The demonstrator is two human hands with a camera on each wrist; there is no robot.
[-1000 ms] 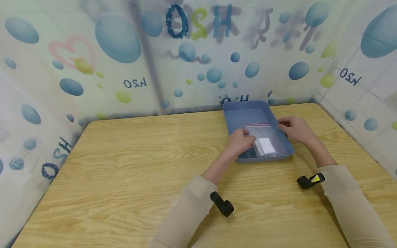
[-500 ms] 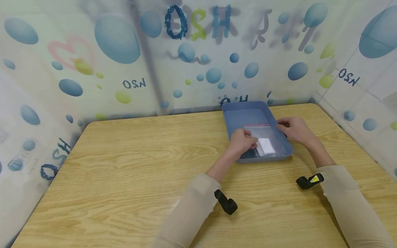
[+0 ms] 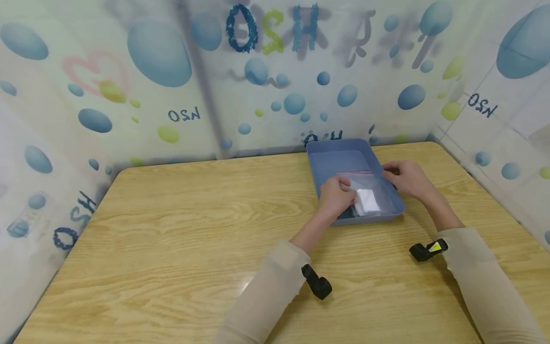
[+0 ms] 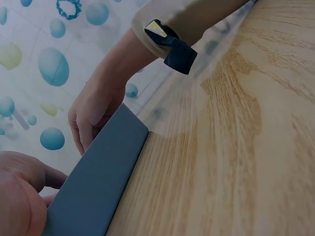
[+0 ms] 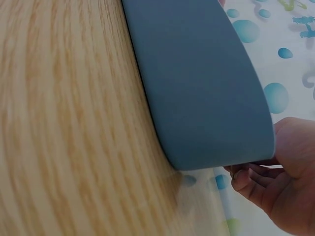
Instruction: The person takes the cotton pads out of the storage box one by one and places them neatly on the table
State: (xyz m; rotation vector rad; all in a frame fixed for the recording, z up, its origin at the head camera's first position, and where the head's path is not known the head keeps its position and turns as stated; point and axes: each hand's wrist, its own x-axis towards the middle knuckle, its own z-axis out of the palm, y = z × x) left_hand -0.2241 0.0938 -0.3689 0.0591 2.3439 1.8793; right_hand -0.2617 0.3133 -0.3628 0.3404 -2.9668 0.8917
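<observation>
A blue-grey tray [image 3: 337, 160] rests on the table, toward its far right in the head view. Inside its near half lies a clear zip-lock bag [image 3: 384, 198] with a red seal line and a white rectangular piece [image 3: 367, 200] in it. At the bag's left side, my left hand [image 3: 336, 196] pinches its edge; the fingertips are partly hidden. My right hand [image 3: 408, 179] holds the tray's right rim between thumb and fingers. From the right wrist, the tray wall [image 5: 202, 88] fills the middle, with the right hand [image 5: 290, 182] curled at its edge.
The wood-grain table [image 3: 193, 229] extends to the left and in front of the tray. A patterned fabric wall [image 3: 275, 95] stands right behind the tray, and others rise at both sides. Each sleeve carries a small black wrist camera [image 3: 317, 282].
My left hand has shifted slightly right over the bag, and its forearm has moved right too. The right hand stays at the tray rim. The head view has drifted slightly.
</observation>
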